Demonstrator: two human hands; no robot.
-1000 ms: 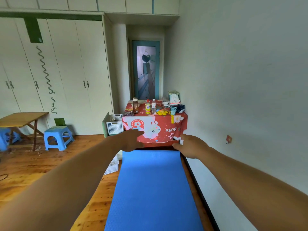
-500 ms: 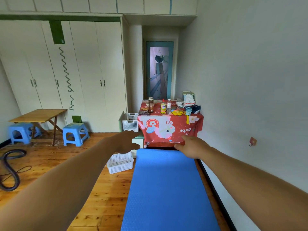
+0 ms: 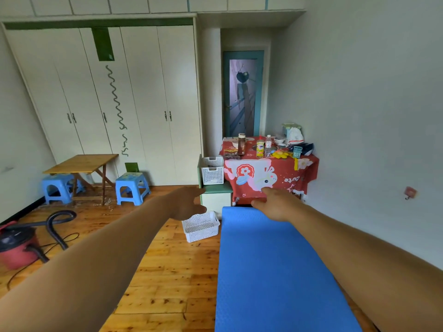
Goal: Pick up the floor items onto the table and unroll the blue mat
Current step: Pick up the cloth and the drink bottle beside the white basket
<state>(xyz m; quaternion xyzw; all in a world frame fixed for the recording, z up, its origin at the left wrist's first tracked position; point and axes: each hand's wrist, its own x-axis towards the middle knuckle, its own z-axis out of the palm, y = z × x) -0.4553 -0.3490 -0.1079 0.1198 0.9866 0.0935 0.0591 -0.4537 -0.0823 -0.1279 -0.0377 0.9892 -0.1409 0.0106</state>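
Note:
The blue mat [image 3: 271, 264] lies flat and unrolled on the wooden floor along the right wall, its far end near the table. The table wears a red cartoon cloth [image 3: 282, 173] and carries bottles, a yellow item and bags. My left hand [image 3: 185, 203] is stretched forward left of the mat, fingers relaxed and spread, holding nothing. My right hand [image 3: 275, 203] hovers over the mat's far end with its fingers extended, also empty. A white mesh basket [image 3: 201, 226] sits on the floor beside the mat's far left corner.
A second white basket [image 3: 212, 173] rests on a green-topped cabinet [image 3: 217, 196] left of the table. Two blue stools [image 3: 131, 186] and a wooden folding table [image 3: 82, 162] stand at the left. A red vacuum [image 3: 16, 245] with black hose lies near left.
The view has swung left and pulled back, bringing the vacuum and more floor into sight. Both hands have lifted off the mat's far edge; the left hand drifted left of the mat.

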